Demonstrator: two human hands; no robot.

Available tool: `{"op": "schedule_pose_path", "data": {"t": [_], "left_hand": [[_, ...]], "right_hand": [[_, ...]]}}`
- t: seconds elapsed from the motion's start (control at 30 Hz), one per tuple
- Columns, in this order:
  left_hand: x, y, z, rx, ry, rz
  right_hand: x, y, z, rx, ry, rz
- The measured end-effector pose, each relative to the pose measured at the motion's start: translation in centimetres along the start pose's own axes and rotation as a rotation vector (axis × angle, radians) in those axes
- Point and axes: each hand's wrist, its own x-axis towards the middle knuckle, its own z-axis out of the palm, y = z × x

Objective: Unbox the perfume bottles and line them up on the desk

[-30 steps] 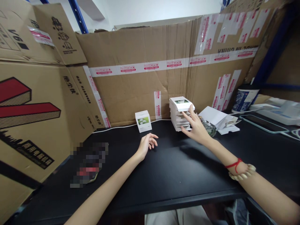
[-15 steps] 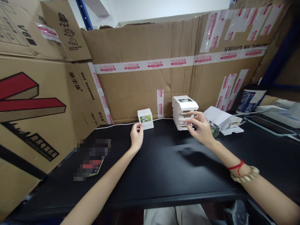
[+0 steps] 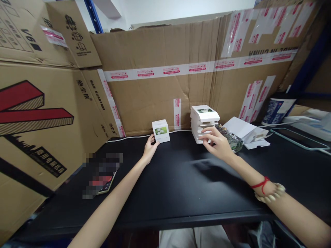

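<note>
My left hand [image 3: 149, 148] reaches to the small white box [image 3: 160, 131] with a green picture, standing at the back of the black table [image 3: 181, 193]; its fingers touch the box's lower left side. My right hand [image 3: 216, 143] is at the front of a stack of flat white cartons [image 3: 203, 122], fingers curled against its lower layers, pinching at one. A clear glass jar [image 3: 232, 140] lies just right of that hand.
Cardboard walls [image 3: 160, 86] close in the back and left. A phone [image 3: 102, 182] lies at the left of the table. Folded white cartons [image 3: 245, 132], a blue-patterned cup [image 3: 276, 110] and a tablet [image 3: 300, 137] sit at the right.
My left hand went forward from the table's middle to the small box and now touches it. My right hand dropped from the stack's top to its lower layers.
</note>
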Motion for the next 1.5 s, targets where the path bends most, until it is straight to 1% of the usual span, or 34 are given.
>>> {"op": "schedule_pose_path", "data": {"t": [0.27, 0.43, 0.57, 0.67, 0.73, 0.83, 0.93, 1.0, 1.07, 1.17, 1.23, 1.4, 1.5], "left_hand": [[-0.2, 0.4, -0.1, -0.003, 0.003, -0.011], [-0.2, 0.4, -0.4, -0.008, -0.004, -0.004], [-0.6, 0.6, -0.2, -0.013, -0.054, 0.027], [-1.2, 1.0, 0.4, 0.066, -0.095, 0.048], [-1.7, 1.2, 0.8, 0.167, -0.084, 0.08], [-2.2, 1.5, 1.2, 0.296, -0.083, 0.162], [-2.3, 1.3, 1.2, 0.332, -0.129, 0.182], [-2.2, 1.1, 1.2, 0.331, -0.148, 0.179], [-2.0, 0.8, 1.1, 0.308, -0.126, 0.169], [-1.8, 0.4, 0.9, 0.271, -0.118, 0.151], [-1.6, 0.4, 0.9, 0.249, -0.109, 0.133], [-1.1, 0.7, 0.8, 0.104, -0.043, 0.057], [-0.8, 0.4, 0.9, 0.098, -0.049, 0.071]], "right_hand": [[-0.4, -0.3, 0.5, 0.002, -0.125, -0.026], [-0.5, -0.5, 0.6, 0.028, -0.169, -0.027], [-0.4, -0.9, 0.5, 0.032, -0.194, -0.011], [-0.4, -1.3, 0.4, 0.037, -0.23, -0.017], [-0.4, -1.6, 0.5, 0.048, -0.272, -0.025], [-0.6, -2.0, 0.9, 0.102, -0.357, -0.022], [-1.0, -2.3, 1.6, 0.194, -0.462, 0.018], [-1.3, -2.4, 2.2, 0.258, -0.523, 0.049], [-1.5, -2.5, 2.8, 0.299, -0.571, 0.074], [-1.7, -2.5, 3.5, 0.31, -0.609, 0.095], [-1.7, -2.5, 3.7, 0.317, -0.616, 0.098], [-1.8, -2.4, 4.0, 0.366, -0.611, 0.142], [-1.9, -2.3, 4.1, 0.385, -0.618, 0.15]]}}
